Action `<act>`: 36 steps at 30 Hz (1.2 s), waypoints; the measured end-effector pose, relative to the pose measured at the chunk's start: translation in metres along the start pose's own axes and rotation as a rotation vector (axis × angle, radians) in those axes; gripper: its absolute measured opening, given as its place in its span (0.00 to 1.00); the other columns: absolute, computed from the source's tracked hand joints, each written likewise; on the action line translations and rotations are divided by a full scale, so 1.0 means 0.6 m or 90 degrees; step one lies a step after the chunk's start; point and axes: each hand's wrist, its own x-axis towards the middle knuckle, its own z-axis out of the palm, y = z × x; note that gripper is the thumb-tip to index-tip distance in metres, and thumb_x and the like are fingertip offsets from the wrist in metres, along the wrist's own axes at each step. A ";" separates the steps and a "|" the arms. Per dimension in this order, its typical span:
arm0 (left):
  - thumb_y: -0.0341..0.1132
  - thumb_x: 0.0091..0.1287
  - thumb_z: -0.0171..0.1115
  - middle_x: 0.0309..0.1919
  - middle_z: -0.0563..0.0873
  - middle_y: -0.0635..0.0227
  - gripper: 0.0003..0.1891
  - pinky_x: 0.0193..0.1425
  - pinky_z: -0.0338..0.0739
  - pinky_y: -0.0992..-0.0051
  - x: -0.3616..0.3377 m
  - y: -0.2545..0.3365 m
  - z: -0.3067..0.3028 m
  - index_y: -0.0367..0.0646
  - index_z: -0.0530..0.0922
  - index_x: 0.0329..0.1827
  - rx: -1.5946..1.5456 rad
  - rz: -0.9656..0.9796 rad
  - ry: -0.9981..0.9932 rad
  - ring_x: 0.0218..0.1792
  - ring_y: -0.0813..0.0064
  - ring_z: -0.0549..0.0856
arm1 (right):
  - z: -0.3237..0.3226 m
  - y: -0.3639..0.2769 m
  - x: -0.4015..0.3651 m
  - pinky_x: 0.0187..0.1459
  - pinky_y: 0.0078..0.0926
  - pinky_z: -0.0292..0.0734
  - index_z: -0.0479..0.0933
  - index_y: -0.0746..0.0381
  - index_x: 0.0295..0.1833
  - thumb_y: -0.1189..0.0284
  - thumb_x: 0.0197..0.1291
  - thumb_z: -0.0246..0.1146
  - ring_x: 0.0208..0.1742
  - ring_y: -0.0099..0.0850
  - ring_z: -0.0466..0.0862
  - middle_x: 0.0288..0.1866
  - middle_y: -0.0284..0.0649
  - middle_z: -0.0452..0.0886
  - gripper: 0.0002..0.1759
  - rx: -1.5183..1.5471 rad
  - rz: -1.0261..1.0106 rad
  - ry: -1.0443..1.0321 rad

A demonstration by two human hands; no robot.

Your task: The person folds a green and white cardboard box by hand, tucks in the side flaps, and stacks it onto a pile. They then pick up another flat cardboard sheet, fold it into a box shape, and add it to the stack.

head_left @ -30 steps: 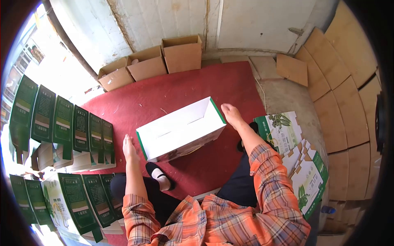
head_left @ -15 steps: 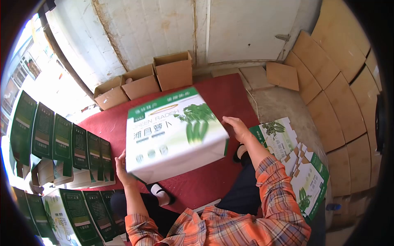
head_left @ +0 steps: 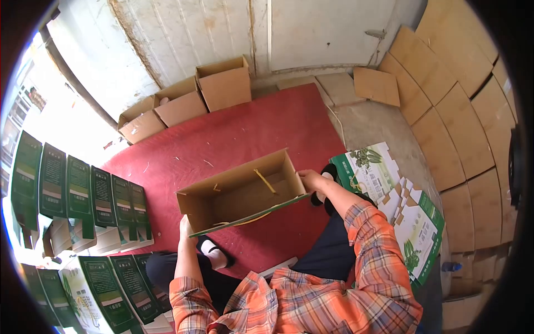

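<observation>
A cardboard gift box (head_left: 236,192) is held up in front of me, its open top facing me. Its brown inside shows, along with yellow cord handles (head_left: 264,181) on the long walls and a green edge on the near side. My left hand (head_left: 186,227) grips the box's left end, fingers partly hidden behind it. At the right end, my right hand (head_left: 312,181) is closed on the short wall. Below the box lies a red carpet (head_left: 250,128).
Green printed boxes (head_left: 78,189) stand in rows at my left. Flat printed cartons (head_left: 414,234) lie at my right. Three open brown boxes (head_left: 181,108) line the back wall, and stacked brown cardboard (head_left: 439,133) rises on the right. My feet (head_left: 214,253) rest on the carpet.
The box has been turned: its printed "Green Radish" face was showing before, and now its open top and brown inside face me. Both hands stay at its ends.
</observation>
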 end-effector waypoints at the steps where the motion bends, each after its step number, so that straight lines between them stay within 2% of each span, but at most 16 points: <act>1: 0.48 0.69 0.59 0.38 0.85 0.69 0.18 0.38 0.77 0.70 0.005 -0.009 -0.006 0.41 0.81 0.49 0.016 -0.012 -0.010 0.36 0.73 0.83 | 0.005 -0.012 -0.024 0.37 0.37 0.83 0.75 0.52 0.66 0.60 0.70 0.56 0.43 0.33 0.86 0.47 0.36 0.86 0.22 -0.027 0.005 -0.001; 2: 0.48 0.69 0.59 0.38 0.85 0.70 0.18 0.37 0.77 0.70 0.009 -0.020 -0.010 0.42 0.81 0.48 0.032 -0.023 -0.022 0.36 0.74 0.82 | 0.002 0.044 0.031 0.35 0.34 0.82 0.75 0.53 0.66 0.64 0.69 0.57 0.40 0.30 0.86 0.45 0.37 0.87 0.22 -0.235 -0.212 0.047; 3: 0.45 0.70 0.59 0.38 0.84 0.70 0.18 0.35 0.78 0.71 -0.012 0.044 0.014 0.43 0.81 0.54 -0.114 -0.255 0.054 0.33 0.78 0.81 | 0.007 0.032 0.016 0.34 0.34 0.81 0.74 0.54 0.67 0.66 0.68 0.58 0.39 0.30 0.86 0.44 0.37 0.86 0.22 -0.211 -0.188 0.063; 6: 0.39 0.71 0.59 0.37 0.82 0.73 0.19 0.33 0.77 0.78 -0.015 0.070 0.031 0.45 0.77 0.63 -0.053 -0.090 0.044 0.30 0.82 0.78 | 0.013 -0.045 -0.047 0.33 0.36 0.81 0.73 0.54 0.68 0.68 0.67 0.58 0.39 0.32 0.85 0.43 0.38 0.86 0.23 -0.138 -0.109 0.077; 7: 0.32 0.70 0.59 0.34 0.79 0.76 0.23 0.30 0.74 0.83 -0.017 0.086 0.041 0.46 0.73 0.68 -0.070 -0.099 0.053 0.28 0.86 0.76 | 0.016 -0.061 -0.060 0.32 0.38 0.80 0.73 0.55 0.68 0.69 0.66 0.57 0.40 0.34 0.85 0.44 0.39 0.85 0.24 -0.090 -0.055 0.066; 10: 0.31 0.68 0.60 0.31 0.76 0.77 0.24 0.29 0.73 0.84 -0.018 0.105 0.042 0.45 0.73 0.69 0.054 -0.076 0.038 0.28 0.86 0.75 | 0.025 -0.037 -0.016 0.37 0.32 0.80 0.74 0.56 0.66 0.73 0.61 0.60 0.38 0.32 0.84 0.42 0.42 0.85 0.25 -0.125 -0.240 0.102; 15: 0.32 0.65 0.63 0.32 0.77 0.75 0.25 0.26 0.73 0.82 0.000 0.108 0.043 0.44 0.75 0.67 0.100 -0.060 -0.011 0.27 0.85 0.77 | 0.024 -0.067 -0.019 0.39 0.30 0.80 0.75 0.63 0.64 0.77 0.59 0.60 0.40 0.31 0.84 0.47 0.46 0.85 0.24 -0.084 -0.201 0.085; 18: 0.37 0.67 0.62 0.48 0.84 0.63 0.26 0.36 0.80 0.78 -0.004 0.127 0.052 0.43 0.73 0.69 0.190 -0.122 -0.090 0.40 0.74 0.85 | 0.031 -0.078 -0.015 0.38 0.31 0.80 0.74 0.68 0.63 0.78 0.61 0.58 0.40 0.31 0.84 0.48 0.45 0.85 0.23 -0.022 -0.153 0.049; 19: 0.37 0.67 0.62 0.48 0.84 0.63 0.26 0.36 0.80 0.78 -0.004 0.123 0.055 0.43 0.73 0.69 0.189 -0.120 -0.098 0.40 0.74 0.85 | 0.033 -0.080 -0.014 0.36 0.30 0.79 0.73 0.66 0.65 0.76 0.63 0.57 0.37 0.31 0.83 0.46 0.45 0.84 0.23 -0.035 -0.158 0.035; 21: 0.41 0.68 0.62 0.61 0.79 0.57 0.30 0.49 0.81 0.71 -0.009 0.124 0.051 0.41 0.68 0.72 0.096 -0.116 -0.126 0.56 0.65 0.82 | 0.037 -0.091 -0.019 0.35 0.29 0.79 0.72 0.66 0.66 0.74 0.64 0.58 0.37 0.30 0.83 0.46 0.46 0.84 0.24 -0.074 -0.116 0.019; 22: 0.41 0.68 0.62 0.61 0.79 0.57 0.30 0.49 0.81 0.71 -0.011 0.132 0.051 0.41 0.68 0.72 0.094 -0.115 -0.123 0.56 0.65 0.82 | 0.039 -0.101 -0.024 0.34 0.29 0.78 0.72 0.65 0.67 0.73 0.64 0.58 0.36 0.30 0.82 0.45 0.46 0.84 0.25 -0.113 -0.078 -0.001; 25: 0.48 0.63 0.68 0.70 0.70 0.53 0.41 0.67 0.70 0.62 -0.032 0.164 0.041 0.38 0.62 0.75 0.073 -0.133 -0.220 0.69 0.60 0.72 | 0.039 -0.105 -0.014 0.34 0.28 0.78 0.71 0.65 0.68 0.67 0.66 0.60 0.37 0.30 0.82 0.45 0.47 0.84 0.27 -0.147 -0.073 -0.014; 27: 0.49 0.61 0.71 0.70 0.70 0.52 0.43 0.68 0.69 0.63 -0.024 0.147 0.035 0.38 0.62 0.75 0.132 -0.081 -0.248 0.69 0.60 0.71 | 0.043 -0.088 0.000 0.34 0.28 0.78 0.71 0.67 0.67 0.61 0.65 0.62 0.39 0.31 0.83 0.45 0.47 0.84 0.30 -0.126 -0.100 -0.009; 30: 0.50 0.54 0.76 0.68 0.73 0.49 0.47 0.70 0.67 0.65 -0.033 0.162 0.036 0.35 0.63 0.73 0.309 0.001 -0.282 0.69 0.60 0.72 | 0.044 -0.117 -0.027 0.56 0.32 0.76 0.71 0.70 0.66 0.54 0.65 0.63 0.56 0.39 0.82 0.56 0.52 0.82 0.35 -0.210 -0.102 -0.013; 32: 0.47 0.58 0.73 0.60 0.80 0.47 0.39 0.66 0.71 0.65 -0.023 0.155 0.041 0.32 0.70 0.68 0.285 0.019 -0.226 0.62 0.59 0.79 | 0.042 -0.123 -0.034 0.64 0.33 0.70 0.70 0.72 0.66 0.51 0.64 0.63 0.63 0.41 0.78 0.61 0.55 0.79 0.38 -0.180 -0.120 -0.047; 36: 0.46 0.61 0.69 0.50 0.86 0.49 0.27 0.56 0.78 0.65 -0.012 0.159 0.062 0.36 0.79 0.59 0.340 0.010 -0.115 0.52 0.59 0.86 | 0.042 -0.108 -0.018 0.61 0.33 0.74 0.74 0.69 0.63 0.50 0.62 0.64 0.60 0.40 0.80 0.59 0.53 0.81 0.36 -0.166 -0.189 -0.006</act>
